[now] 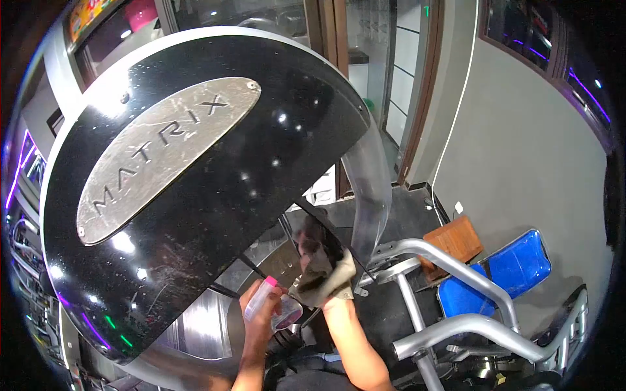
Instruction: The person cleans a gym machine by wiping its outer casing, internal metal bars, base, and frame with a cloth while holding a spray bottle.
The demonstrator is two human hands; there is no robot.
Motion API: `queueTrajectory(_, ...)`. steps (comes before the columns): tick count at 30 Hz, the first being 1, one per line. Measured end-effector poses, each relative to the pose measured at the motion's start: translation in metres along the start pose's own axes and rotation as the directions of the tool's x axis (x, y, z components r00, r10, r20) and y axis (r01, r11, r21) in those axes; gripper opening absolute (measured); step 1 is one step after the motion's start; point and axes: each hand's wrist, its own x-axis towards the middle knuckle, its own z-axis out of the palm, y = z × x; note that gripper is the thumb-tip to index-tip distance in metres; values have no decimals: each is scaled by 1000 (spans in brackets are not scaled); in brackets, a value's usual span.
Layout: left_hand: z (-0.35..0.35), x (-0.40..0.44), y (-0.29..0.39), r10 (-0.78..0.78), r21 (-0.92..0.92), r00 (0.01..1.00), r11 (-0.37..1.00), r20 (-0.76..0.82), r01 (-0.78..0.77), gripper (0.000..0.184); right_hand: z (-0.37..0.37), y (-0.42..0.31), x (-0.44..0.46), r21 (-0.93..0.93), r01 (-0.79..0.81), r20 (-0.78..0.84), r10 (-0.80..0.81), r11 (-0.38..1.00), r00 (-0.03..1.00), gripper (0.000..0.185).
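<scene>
Curling around a see-through plastic bottle [259, 305], the fingers of my left hand [266, 311] are closed on its smooth, rounded side, with the bright pink tip [270, 281] pointing up. Just beside it, my right hand [334, 302] is at a soft, crumpled cloth [326, 280], olive-brown with a paler edge. The cloth is blurred and covers most of my fingers, so I cannot tell whether they are together or apart beneath it. It lies over the lower part of a slim, glossy dark panel [312, 236], which carries a murky reflection.

Above both hands spreads a big rounded cover [261, 156], shiny black, speckled with fine marks and edged in a pale rim. A scuffed metal plate [166, 156], shaped like half an oval, is fixed to it by small round fasteners and reads MATRIX in dark letters. A clear curved guard [372, 189] bends down along its right side.

Farther right, thick silver tubes [466, 326] curve with a satin sheen. Behind them are a reddish-brown wooden board [454, 242] and a blue padded chair [520, 264]. A thin white cable [454, 117] runs down the flat grey wall [521, 150].
</scene>
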Motion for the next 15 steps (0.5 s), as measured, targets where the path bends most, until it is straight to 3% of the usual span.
queueTrajectory(1,1,-1,6,12,23,1000,1000,-7,-11,23,-34,-7,13,-23,-107,193,109,994,975,53)
queueTrajectory(2,0,-3,8,20,45,1000,999,-14,-20,23,-12,-11,-13,-334,116,46,-107,935,993,47)
queueTrajectory(4,-4,-6,8,38,68,999,997,-34,-35,23,-6,-16,-12,19,9,14,-9,1000,1000,43)
queueTrajectory(5,-5,-7,8,52,93,998,994,-47,-48,23,-29,-14,11,6,188,42,-188,982,981,40)
queueTrajectory(6,-5,-8,10,55,91,997,995,-53,-50,23,-43,-16,23,2,184,45,-184,983,982,40)
queueTrajectory(7,-3,-8,12,60,77,996,996,-68,-55,22,-56,-19,31,138,-85,289,41,987,956,38)
queueTrajectory(8,-3,-10,12,61,64,995,996,-83,-56,22,-57,-21,28,202,-369,533,215,907,819,36)
queueTrajectory(9,-3,-12,13,56,64,994,997,-89,-51,22,-57,-24,28,-37,-319,675,259,947,691,38)
queueTrajectory(10,-3,-12,15,57,70,993,996,-99,-50,21,-55,-20,30,-42,-325,674,267,945,689,38)
queueTrajectory(12,-5,-13,15,67,79,990,995,-121,-58,21,-48,-5,39,-25,-235,486,218,972,846,40)
queueTrajectory(13,-6,-13,14,66,43,991,997,-116,-62,21,-39,-5,49,-66,-9,330,31,998,944,40)
queueTrajectory(14,-8,-14,15,65,7,992,998,-111,-65,21,-37,2,50,-71,-22,336,44,997,941,40)
queueTrajectory(15,-8,-15,19,71,10,990,997,-125,-71,21,-2,12,24,-241,143,269,-75,960,960,41)
